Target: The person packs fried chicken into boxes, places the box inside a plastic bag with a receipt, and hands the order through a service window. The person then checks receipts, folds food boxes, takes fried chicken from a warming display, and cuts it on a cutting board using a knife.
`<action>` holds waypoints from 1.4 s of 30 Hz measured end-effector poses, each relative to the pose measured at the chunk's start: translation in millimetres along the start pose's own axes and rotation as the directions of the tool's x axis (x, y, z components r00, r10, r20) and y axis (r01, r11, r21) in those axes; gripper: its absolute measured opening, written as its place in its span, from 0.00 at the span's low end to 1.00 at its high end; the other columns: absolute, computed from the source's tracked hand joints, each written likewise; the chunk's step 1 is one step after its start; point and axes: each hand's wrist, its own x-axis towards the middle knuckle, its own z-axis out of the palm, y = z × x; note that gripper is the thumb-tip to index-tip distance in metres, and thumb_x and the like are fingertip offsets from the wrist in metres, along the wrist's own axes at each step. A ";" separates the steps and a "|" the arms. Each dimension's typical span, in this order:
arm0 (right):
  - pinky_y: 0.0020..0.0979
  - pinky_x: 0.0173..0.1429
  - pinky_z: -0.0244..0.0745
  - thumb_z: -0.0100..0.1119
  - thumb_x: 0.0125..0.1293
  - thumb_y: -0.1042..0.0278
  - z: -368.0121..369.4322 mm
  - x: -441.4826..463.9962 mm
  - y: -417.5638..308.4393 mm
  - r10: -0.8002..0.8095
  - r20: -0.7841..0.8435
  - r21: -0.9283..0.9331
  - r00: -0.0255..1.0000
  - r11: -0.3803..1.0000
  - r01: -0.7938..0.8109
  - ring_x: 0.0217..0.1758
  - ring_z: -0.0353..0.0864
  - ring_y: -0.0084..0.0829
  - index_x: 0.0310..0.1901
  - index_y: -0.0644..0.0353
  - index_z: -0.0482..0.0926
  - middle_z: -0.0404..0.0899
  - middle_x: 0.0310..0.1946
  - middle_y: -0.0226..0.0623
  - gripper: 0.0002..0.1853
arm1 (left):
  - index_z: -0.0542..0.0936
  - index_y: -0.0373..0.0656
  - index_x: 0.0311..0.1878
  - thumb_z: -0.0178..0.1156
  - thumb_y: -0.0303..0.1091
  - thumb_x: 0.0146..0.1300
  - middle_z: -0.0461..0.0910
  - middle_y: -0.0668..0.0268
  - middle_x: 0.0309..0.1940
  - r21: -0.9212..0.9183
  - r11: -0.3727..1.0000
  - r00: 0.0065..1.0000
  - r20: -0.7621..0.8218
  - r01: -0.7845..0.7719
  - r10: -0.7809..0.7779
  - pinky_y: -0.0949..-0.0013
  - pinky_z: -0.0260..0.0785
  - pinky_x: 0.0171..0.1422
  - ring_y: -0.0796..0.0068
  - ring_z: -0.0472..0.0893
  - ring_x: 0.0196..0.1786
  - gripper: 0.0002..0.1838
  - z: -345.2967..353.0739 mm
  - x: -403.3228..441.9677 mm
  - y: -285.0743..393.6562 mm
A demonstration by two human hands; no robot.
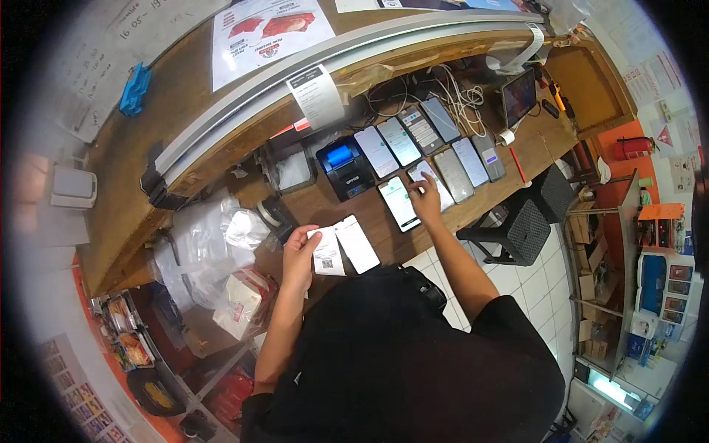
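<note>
My left hand [300,251] pinches the edge of a white paper slip [327,252] printed with a square code. Right beside that slip lies another white slip or card [357,245]. My right hand [425,198] is over the desk with its fingers bent, between a phone with a lit white screen [399,204] and another phone [431,186]. Whether a fingertip touches either screen cannot be made out. Several more phones [376,153] lie in two rows beyond. A black printer [347,168] with a blue top stands left of them.
White cables [461,100] lie behind the phones, near a tablet [519,97]. A clear container [289,170] stands left of the printer, and plastic bags [199,247] are at the left. Black stools [517,229] stand at the right, below the desk edge.
</note>
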 end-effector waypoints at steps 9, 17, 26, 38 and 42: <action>0.40 0.65 0.68 0.66 0.51 0.73 -3.0 24.3 12.3 0.006 0.133 -0.040 0.991 0.999 0.000 0.61 0.75 0.51 0.31 0.60 0.82 0.73 0.61 0.52 0.05 | 0.77 0.39 0.49 0.59 0.25 0.66 0.80 0.67 0.37 -0.015 0.999 0.999 0.002 0.049 -0.049 0.77 0.71 0.43 0.82 0.79 0.39 0.09 -0.8 -2.4 9.4; 0.41 0.63 0.68 0.63 0.52 0.72 -84.4 60.0 107.0 0.046 -0.415 -0.248 0.909 0.955 -0.162 0.60 0.73 0.50 0.30 0.59 0.83 0.75 0.57 0.50 0.03 | 0.75 0.40 0.51 0.60 0.25 0.64 0.79 0.67 0.37 0.034 0.992 0.981 0.149 0.117 -0.121 0.77 0.72 0.41 0.81 0.79 0.39 0.13 2.2 -17.3 22.8; 0.40 0.66 0.66 0.64 0.52 0.72 -134.3 98.0 146.8 0.083 -0.253 -0.145 0.964 0.982 -0.122 0.65 0.72 0.46 0.34 0.59 0.85 0.68 0.67 0.49 0.07 | 0.65 0.43 0.65 0.66 0.22 0.56 0.74 0.65 0.48 0.150 0.979 0.784 0.587 0.141 -0.203 0.69 0.72 0.53 0.72 0.79 0.48 0.33 30.5 -46.4 41.5; 0.22 0.33 0.70 0.59 0.64 0.69 -69.6 52.1 34.5 0.117 -0.034 0.226 0.993 0.968 -0.106 0.32 0.75 0.20 0.38 0.56 0.82 0.82 0.43 0.32 0.04 | 0.76 0.38 0.52 0.59 0.27 0.66 0.79 0.71 0.40 0.272 0.945 0.950 0.198 0.183 -0.242 0.73 0.71 0.47 0.80 0.79 0.43 0.12 22.6 -46.4 29.3; 0.22 0.36 0.71 0.55 0.70 0.62 -21.9 -18.8 -97.4 0.137 0.603 0.438 0.786 0.766 -0.470 0.33 0.75 0.20 0.45 0.59 0.79 0.81 0.40 0.31 0.11 | 0.79 0.37 0.40 0.64 0.27 0.60 0.80 0.65 0.34 0.682 0.681 0.960 0.130 -0.267 0.246 0.68 0.70 0.42 0.70 0.80 0.38 0.07 28.3 -37.4 29.6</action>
